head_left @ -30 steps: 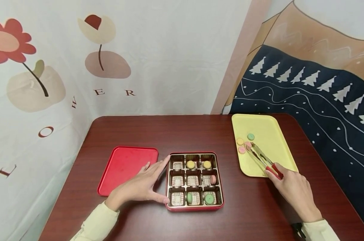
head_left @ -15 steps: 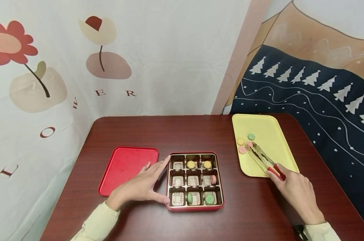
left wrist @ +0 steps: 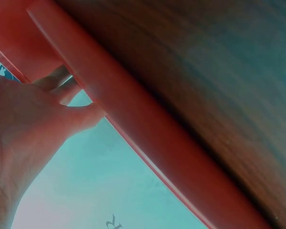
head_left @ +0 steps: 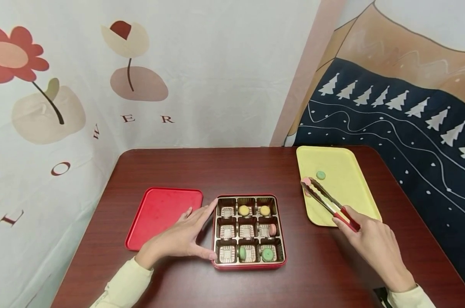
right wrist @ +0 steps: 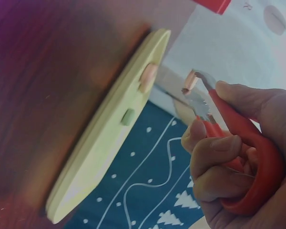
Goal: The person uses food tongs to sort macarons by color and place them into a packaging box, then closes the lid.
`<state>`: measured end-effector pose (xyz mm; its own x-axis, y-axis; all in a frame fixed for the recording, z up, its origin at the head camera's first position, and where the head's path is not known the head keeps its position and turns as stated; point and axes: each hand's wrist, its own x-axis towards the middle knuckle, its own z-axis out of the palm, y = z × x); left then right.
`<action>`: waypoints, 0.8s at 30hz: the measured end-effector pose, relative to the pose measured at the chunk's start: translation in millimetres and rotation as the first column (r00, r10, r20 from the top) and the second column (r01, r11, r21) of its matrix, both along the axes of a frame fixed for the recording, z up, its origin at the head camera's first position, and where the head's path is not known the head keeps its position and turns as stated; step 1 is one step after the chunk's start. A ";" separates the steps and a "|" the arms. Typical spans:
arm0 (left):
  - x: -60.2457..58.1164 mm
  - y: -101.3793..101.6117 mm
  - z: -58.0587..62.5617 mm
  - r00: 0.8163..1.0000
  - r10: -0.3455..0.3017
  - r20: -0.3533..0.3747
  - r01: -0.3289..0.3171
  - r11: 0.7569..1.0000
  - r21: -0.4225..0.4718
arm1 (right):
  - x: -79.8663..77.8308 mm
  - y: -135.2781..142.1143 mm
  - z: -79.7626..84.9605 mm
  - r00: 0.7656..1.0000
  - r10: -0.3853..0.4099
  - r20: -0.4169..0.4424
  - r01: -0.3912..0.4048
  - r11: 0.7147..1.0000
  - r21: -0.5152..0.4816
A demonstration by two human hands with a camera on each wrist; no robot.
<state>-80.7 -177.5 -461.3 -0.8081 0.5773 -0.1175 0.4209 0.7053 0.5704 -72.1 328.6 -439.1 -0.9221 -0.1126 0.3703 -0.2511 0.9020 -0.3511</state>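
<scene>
- so the big change: half a second ago the tongs (right wrist: 236, 114) were down over a pink macaron (right wrist: 190, 80) on the yellow tray (head_left: 351, 179); now it's pinched between the tips, up off the tray surface and shifted to the left
- right hand (head_left: 375, 248) has its fingers curled round the red handles; clamped on the tongs, no doubt there
- left hand (head_left: 180, 237) hasn't budged; thumb and fingers spread apart along the left side of the red box (head_left: 249, 268), steadying it I guess, not gripping it
- still on the tray: a green macaron (head_left: 321, 175) and another pink one (head_left: 307, 193) half behind the tongs; can't make out the yellow one now, the lifted piece seems to block it
- imo that means the pickup part is done; the macaron isn't in the box yet, and the box's left column has nothing in it
</scene>
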 end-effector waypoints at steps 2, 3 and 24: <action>0.1 0.2 0.2 1.000 -0.001 0.001 0.001 1.000 0.001 | 2.4 -5.1 2.8 1.000 0.023 0.000 -0.023 1.000 -0.009; 0.1 0.2 0.5 1.000 -0.002 0.001 0.002 1.000 0.002 | 3.8 -7.7 4.0 0.999 0.039 -0.004 -0.039 0.999 -0.011; 2.2 0.7 2.2 1.000 0.011 0.016 -0.011 1.000 0.002 | 26.5 -64.3 8.5 0.948 0.288 -0.135 -0.291 0.957 -0.001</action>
<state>-78.5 -176.7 -459.1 -0.8126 0.5684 -0.1286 0.4040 0.7085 0.5786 -45.6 264.3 -430.6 -0.7938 -0.3585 0.4914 -0.5458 0.7764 -0.3152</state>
